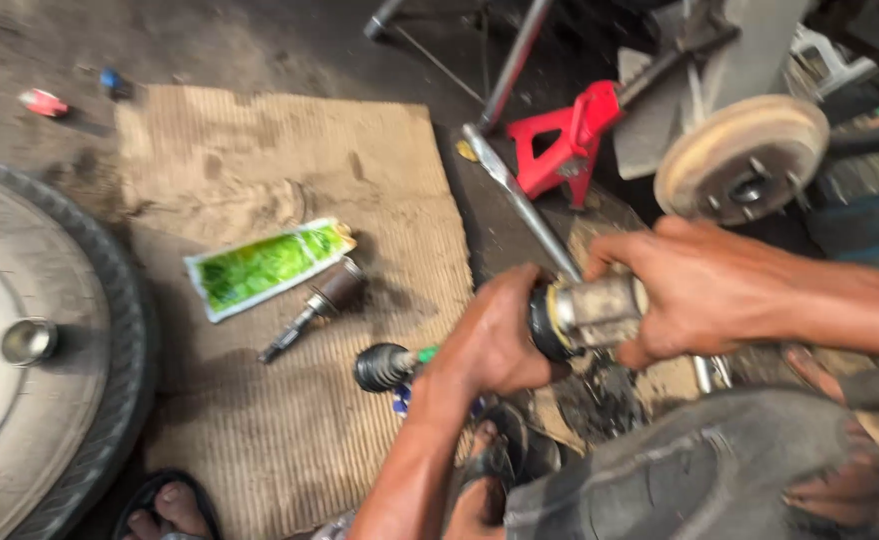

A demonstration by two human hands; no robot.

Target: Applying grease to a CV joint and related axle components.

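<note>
Whole shot is blurry, so hard to tell exactly how the parts fit, but the left hand (494, 335) is wrapped round the black rubber boot (542, 322) end and the right hand (694, 290) is closed over the grey metal joint housing (599, 308), both held up above the floor w/ fingers hiding most of it. On the cardboard sheet (289, 180) nearby: green pouch (267, 266), a loose shaft piece (314, 305) & another black boot (383, 366). Red jack (567, 140) + brake drum (741, 158) at the back, wheel (29, 340) cut off on the left w/ a small metal cup (27, 340) sitting in its hub.
</note>
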